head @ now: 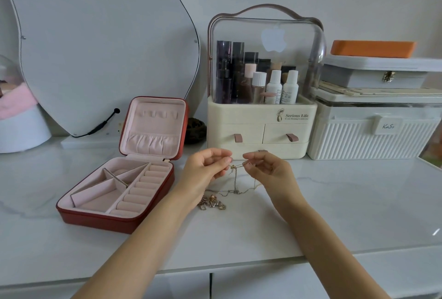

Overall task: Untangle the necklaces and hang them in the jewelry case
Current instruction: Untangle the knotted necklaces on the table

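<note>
Just right of the open red case, above the white counter, both hands are raised and hold a knot of thin chains between them. The left hand has its fingers curled, thumb and forefinger pinching the knot from the case side; the right hand, farther from the case, pinches the other end of the same knot with its fingers likewise curled. From the knot, strands hang down to the counter, where they trail toward a small heap of pendants lying near the case's front right corner, partly behind the left wrist. How many separate necklaces are in the tangle cannot be told. The case lies flat with its lid standing upright at the back; the pink lining shows a row of hooks near the lid's top and a gathered pocket below, and the base holds divided compartments and ring rolls. Behind the hands, right of the case, stands a cream organizer with a clear cover over bottles. Farther right are stacked white boxes. Behind the case leans a curved mirror.
</note>
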